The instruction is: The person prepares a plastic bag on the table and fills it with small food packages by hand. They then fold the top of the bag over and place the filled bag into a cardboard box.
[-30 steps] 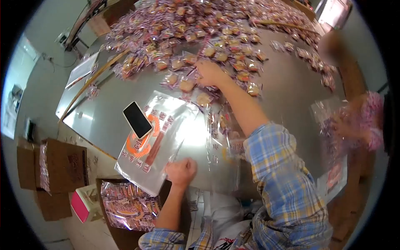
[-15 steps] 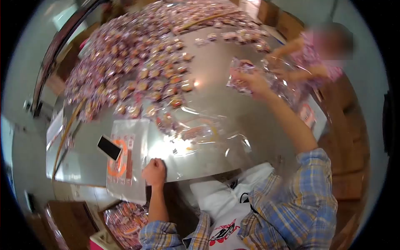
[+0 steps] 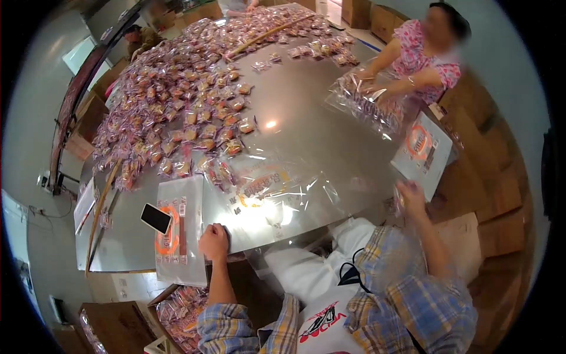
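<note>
One wide head view looks forward and down across the metal table from its edge.

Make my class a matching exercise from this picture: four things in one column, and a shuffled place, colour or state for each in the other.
Column 1
1. Phone
2. Left hand of the camera wearer
3. Camera wearer's left sleeve
4. Co-worker's sleeve

Column 2
A. Pink, patterned
B. Curled, by the near edge of the table
C. Blue and yellow check
D. Lying on orange-printed plastic

Right pairs: 1-D, 2-B, 3-C, 4-A
</note>
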Motion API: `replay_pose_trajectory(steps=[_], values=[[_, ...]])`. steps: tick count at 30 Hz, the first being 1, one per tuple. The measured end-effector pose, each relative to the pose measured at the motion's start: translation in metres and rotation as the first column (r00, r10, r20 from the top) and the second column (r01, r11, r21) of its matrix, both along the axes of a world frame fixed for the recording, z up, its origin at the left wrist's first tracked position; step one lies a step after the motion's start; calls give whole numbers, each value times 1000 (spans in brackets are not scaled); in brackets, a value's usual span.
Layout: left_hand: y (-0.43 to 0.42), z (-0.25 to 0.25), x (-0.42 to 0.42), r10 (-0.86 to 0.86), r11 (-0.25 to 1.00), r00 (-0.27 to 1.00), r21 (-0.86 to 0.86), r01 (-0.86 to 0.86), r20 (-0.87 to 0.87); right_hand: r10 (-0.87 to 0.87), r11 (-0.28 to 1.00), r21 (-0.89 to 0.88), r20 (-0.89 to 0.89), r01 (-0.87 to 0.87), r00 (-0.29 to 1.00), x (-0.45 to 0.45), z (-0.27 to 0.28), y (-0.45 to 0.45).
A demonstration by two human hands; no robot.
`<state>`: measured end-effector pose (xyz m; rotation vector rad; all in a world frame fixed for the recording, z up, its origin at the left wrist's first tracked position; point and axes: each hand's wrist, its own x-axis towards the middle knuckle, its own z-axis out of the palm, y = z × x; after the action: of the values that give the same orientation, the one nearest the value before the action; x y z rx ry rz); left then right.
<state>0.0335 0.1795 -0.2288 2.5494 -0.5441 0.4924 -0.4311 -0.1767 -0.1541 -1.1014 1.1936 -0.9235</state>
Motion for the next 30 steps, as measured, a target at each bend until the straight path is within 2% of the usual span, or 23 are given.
replay_pose_trajectory(steps=[1, 2, 3, 5, 6, 8, 10, 11, 12, 15, 17, 19, 20, 21, 22, 24, 25, 26, 27, 28, 29, 30], values=[[-1, 4, -2, -10, 1000, 1000, -12, 10, -3, -21, 963, -268, -182, -29, 983, -39, -43, 2], [-1, 7, -3, -26, 999, 1000, -19, 26, -9, -105, 964, -264, -433, -15, 895, -76, -82, 3], [0, 3, -1, -26, 1000, 1000, -3, 27, 1, -178, 965, -262, -654, 0, 735, -106, -107, 7], [0, 6, -5, -30, 1000, 1000, -10, 29, -3, -70, 994, -106, -703, -8, 707, -137, -113, 22], [-1, 8, -6, -31, 999, 1000, -17, 31, -1, -63, 998, -34, -714, 55, 697, -160, -136, 19], [-2, 9, -5, -15, 1000, 1000, 16, 15, -24, -53, 980, 95, -726, 176, 685, -210, -217, -18], [1, 4, -1, -27, 999, 999, 24, 28, -25, -73, 997, -82, -895, -3, 439, -238, -275, -28], [1, 5, -2, -21, 999, 999, 24, 22, -35, -22, 998, -41, -922, -41, 385, -228, -260, -25], [1, 7, -3, -15, 1000, 999, 17, 16, -51, 10, 994, -34, -919, -105, 393, -204, -231, -19], [-1, 10, -4, 2, 1000, 996, -2, -2, -91, 71, 895, -201, -818, -399, 571, -101, -114, 12], [-1, 5, -3, 5, 1000, 999, 16, -5, -53, 76, 680, -438, -756, -589, 650, -26, -51, 17], [0, 6, -2, -14, 999, 999, 37, 16, -36, -128, 431, -695, -679, -576, 723, 47, -19, 3], [-2, 6, -1, -15, 999, 1000, 32, 16, -22, -239, 304, -822, -555, -481, 797, 92, -16, -14], [-2, 6, -1, -14, 999, 1000, 31, 15, -10, -88, 504, -748, -541, -431, 836, 140, 10, -17], [-2, 5, -2, -12, 999, 1000, 32, 12, 1, -82, 394, -783, -551, -481, 830, 185, 28, -26], [-2, 6, -2, -3, 998, 1000, 60, 2, 23, 49, 261, -810, -532, -525, 845, 279, 21, -45], [-1, 3, -1, -1, 998, 1000, 63, -1, 30, 39, 249, -789, -571, -562, 820, 329, 8, -44], [-1, 0, 1, -4, 998, 999, 65, 2, 34, 366, 434, -613, -550, -660, 751, 374, 32, -27], [-3, 2, 1, 14, 998, 1000, 64, -16, 27, 577, 490, -425, -496, -761, 649, 410, 55, -12], [-7, 3, 0, 17, 999, 1000, 52, -17, -3, 619, 550, -308, -473, -776, 626, 477, 15, -24], [-9, 5, 0, 23, 999, 999, 39, -22, -31, 673, 588, -213, -406, -780, 618, 520, 6, -19], [-7, 5, 1, 39, 999, 998, 31, -38, -56, 682, 593, -168, -414, -788, 602, 555, 4, -9]])
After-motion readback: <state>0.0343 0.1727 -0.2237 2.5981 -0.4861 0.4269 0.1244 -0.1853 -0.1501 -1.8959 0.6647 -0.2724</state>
